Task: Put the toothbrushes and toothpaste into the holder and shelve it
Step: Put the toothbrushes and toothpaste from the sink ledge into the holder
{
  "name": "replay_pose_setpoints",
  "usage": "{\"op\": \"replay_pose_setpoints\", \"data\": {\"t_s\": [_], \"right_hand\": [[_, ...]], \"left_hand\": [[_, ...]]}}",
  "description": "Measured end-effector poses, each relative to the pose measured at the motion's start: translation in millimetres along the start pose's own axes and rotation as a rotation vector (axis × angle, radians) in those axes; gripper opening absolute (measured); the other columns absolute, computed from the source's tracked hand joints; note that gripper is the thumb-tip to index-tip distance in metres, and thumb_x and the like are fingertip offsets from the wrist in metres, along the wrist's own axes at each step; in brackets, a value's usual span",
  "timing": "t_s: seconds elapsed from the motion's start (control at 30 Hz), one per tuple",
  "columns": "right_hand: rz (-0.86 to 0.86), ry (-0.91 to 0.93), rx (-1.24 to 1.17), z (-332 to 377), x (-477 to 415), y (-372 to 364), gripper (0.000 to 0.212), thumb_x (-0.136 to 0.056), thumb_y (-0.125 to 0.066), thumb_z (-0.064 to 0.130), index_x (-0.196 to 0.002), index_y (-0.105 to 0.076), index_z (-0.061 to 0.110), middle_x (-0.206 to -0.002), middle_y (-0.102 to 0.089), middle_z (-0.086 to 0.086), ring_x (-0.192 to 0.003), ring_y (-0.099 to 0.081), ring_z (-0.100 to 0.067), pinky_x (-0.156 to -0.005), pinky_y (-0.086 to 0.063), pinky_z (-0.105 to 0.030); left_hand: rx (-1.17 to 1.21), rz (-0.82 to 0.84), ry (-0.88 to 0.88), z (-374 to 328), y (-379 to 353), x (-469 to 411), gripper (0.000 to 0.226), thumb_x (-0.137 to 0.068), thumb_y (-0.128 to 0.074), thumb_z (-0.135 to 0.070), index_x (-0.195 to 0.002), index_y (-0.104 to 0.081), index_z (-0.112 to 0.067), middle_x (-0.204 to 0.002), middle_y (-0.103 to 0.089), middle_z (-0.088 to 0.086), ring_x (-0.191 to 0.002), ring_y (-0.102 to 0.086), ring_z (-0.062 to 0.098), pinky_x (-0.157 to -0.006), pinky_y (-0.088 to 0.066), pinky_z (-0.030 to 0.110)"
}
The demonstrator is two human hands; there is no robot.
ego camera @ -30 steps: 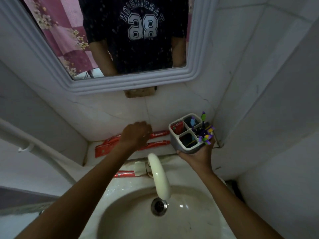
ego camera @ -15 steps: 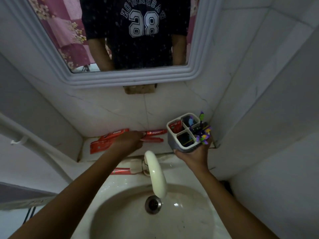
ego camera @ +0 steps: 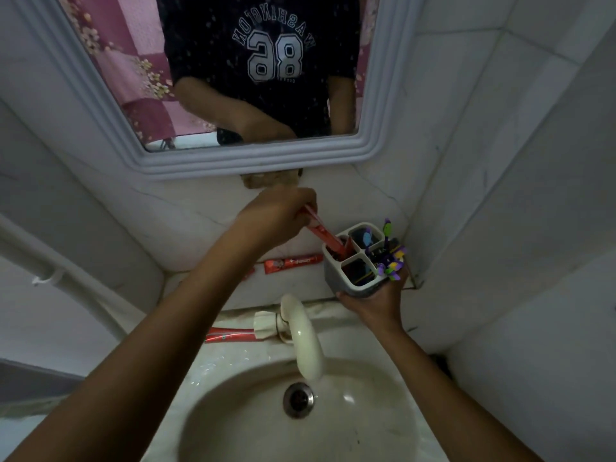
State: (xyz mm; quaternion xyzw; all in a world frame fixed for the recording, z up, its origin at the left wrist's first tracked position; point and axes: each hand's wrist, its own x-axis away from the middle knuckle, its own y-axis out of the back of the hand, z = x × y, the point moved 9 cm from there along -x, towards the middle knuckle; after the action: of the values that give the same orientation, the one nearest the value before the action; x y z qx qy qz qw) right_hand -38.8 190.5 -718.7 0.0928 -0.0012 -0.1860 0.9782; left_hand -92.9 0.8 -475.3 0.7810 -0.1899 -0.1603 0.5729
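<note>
My right hand [ego camera: 376,303] grips the grey four-compartment holder [ego camera: 336,273] from below, above the ledge's right end. Purple-and-yellow toothbrushes [ego camera: 391,258] stand in its right compartment. My left hand [ego camera: 283,211] is shut on a red toothpaste tube [ego camera: 321,233], tilted, with its lower end inside the holder's back-left compartment. A second red toothpaste tube [ego camera: 293,262] lies flat on the ledge [ego camera: 266,291] behind the sink. Another red item [ego camera: 230,335] lies beside the tap base.
A white tap [ego camera: 305,338] arches over the basin [ego camera: 253,428] with its drain [ego camera: 298,399]. A framed mirror [ego camera: 233,158] hangs above. Tiled walls close in on the right; a white pipe [ego camera: 66,288] runs at the left.
My left hand picked a red toothpaste tube off the ledge, lifted it up and right, and lowered its end into the holder. The holder in my right hand stayed roughly in place.
</note>
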Motion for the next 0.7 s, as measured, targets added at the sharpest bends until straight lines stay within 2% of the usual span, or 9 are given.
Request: {"op": "replay_pose_setpoints", "data": {"t_s": [0.07, 0.13, 0.27, 0.37, 0.43, 0.5, 0.57, 0.7], "right_hand": [[0.011, -0.003, 0.018, -3.8, -0.7, 0.1, 0.126, -0.045, -0.1, 0.03, -0.151, -0.041, -0.005, -0.148, -0.06, -0.01, -0.135, -0.063, -0.013, -0.113, -0.055, -0.031], [0.019, -0.011, 0.018, -3.1, -1.0, -0.4, 0.124, -0.045, -0.1, 0.029, -0.15, -0.043, -0.004, -0.146, -0.062, -0.01, -0.134, -0.064, -0.011, -0.112, -0.056, -0.031], [0.026, 0.007, 0.013, 2.0, 0.8, -1.3, 0.121, -0.047, -0.1, 0.026, -0.149, -0.041, -0.003, -0.145, -0.06, -0.01, -0.133, -0.064, -0.011, -0.11, -0.056, -0.024], [0.019, -0.003, 0.004, 2.1, 1.0, -1.2, 0.124, -0.046, -0.099, 0.026, -0.151, -0.038, -0.001, -0.148, -0.058, -0.012, -0.136, -0.063, -0.014, -0.112, -0.056, -0.028], [0.017, 0.0, 0.016, 1.4, 1.0, -2.5, 0.123, -0.046, -0.099, 0.028, -0.15, -0.037, 0.004, -0.147, -0.058, -0.01, -0.134, -0.063, -0.008, -0.11, -0.055, -0.024], [0.019, 0.003, 0.016, 2.3, 0.7, -4.2, 0.124, -0.046, -0.098, 0.029, -0.15, -0.035, 0.007, -0.149, -0.056, -0.009, -0.136, -0.062, -0.008, -0.112, -0.055, -0.024], [0.016, 0.002, 0.026, 2.5, 0.3, -5.0, 0.13, -0.045, -0.099, 0.03, -0.153, -0.032, 0.004, -0.154, -0.053, -0.011, -0.14, -0.059, -0.015, -0.115, -0.054, -0.029], [0.023, -0.012, 0.035, -2.1, -1.4, -5.6, 0.132, -0.045, -0.099, 0.03, -0.155, -0.032, -0.002, -0.155, -0.053, -0.013, -0.141, -0.059, -0.021, -0.111, -0.051, -0.014]], "left_hand": [[-0.04, 0.02, 0.001, -6.2, 1.2, -8.8, 0.018, -0.093, -0.056, -0.019, -0.109, -0.063, -0.012, -0.093, -0.063, 0.004, -0.078, -0.056, 0.016, -0.068, -0.045, 0.029], [-0.07, 0.028, 0.002, -10.4, 1.1, -12.8, 0.018, -0.093, -0.057, -0.019, -0.109, -0.062, -0.012, -0.087, -0.058, 0.001, -0.079, -0.055, 0.016, -0.069, -0.044, 0.029], [-0.058, -0.004, 0.041, -4.9, 9.7, -9.8, 0.019, -0.092, -0.058, -0.019, -0.107, -0.064, -0.01, -0.094, -0.065, 0.005, -0.083, -0.063, 0.019, -0.073, -0.054, 0.033], [-0.057, -0.041, 0.082, 4.1, 16.0, -6.4, 0.019, -0.091, -0.06, -0.02, -0.105, -0.065, -0.008, -0.095, -0.067, 0.008, -0.086, -0.066, 0.022, -0.076, -0.057, 0.035], [-0.061, -0.07, 0.09, 6.2, 14.8, -7.1, 0.019, -0.091, -0.06, -0.019, -0.105, -0.065, -0.007, -0.095, -0.068, 0.009, -0.086, -0.067, 0.023, -0.075, -0.057, 0.035], [-0.054, -0.046, 0.104, 6.6, 4.5, -11.0, 0.018, -0.092, -0.06, -0.018, -0.105, -0.065, -0.007, -0.097, -0.068, 0.01, -0.087, -0.067, 0.024, -0.075, -0.057, 0.036], [-0.033, 0.026, 0.133, 6.6, -11.3, -16.6, 0.017, -0.092, -0.058, -0.016, -0.106, -0.064, -0.008, -0.1, -0.066, 0.011, -0.087, -0.066, 0.024, -0.077, -0.058, 0.038], [-0.05, 0.091, 0.17, 3.8, -35.0, -30.8, 0.018, -0.09, -0.06, -0.017, -0.107, -0.063, -0.01, -0.104, -0.065, 0.01, -0.089, -0.065, 0.024, -0.083, -0.058, 0.04]]}}
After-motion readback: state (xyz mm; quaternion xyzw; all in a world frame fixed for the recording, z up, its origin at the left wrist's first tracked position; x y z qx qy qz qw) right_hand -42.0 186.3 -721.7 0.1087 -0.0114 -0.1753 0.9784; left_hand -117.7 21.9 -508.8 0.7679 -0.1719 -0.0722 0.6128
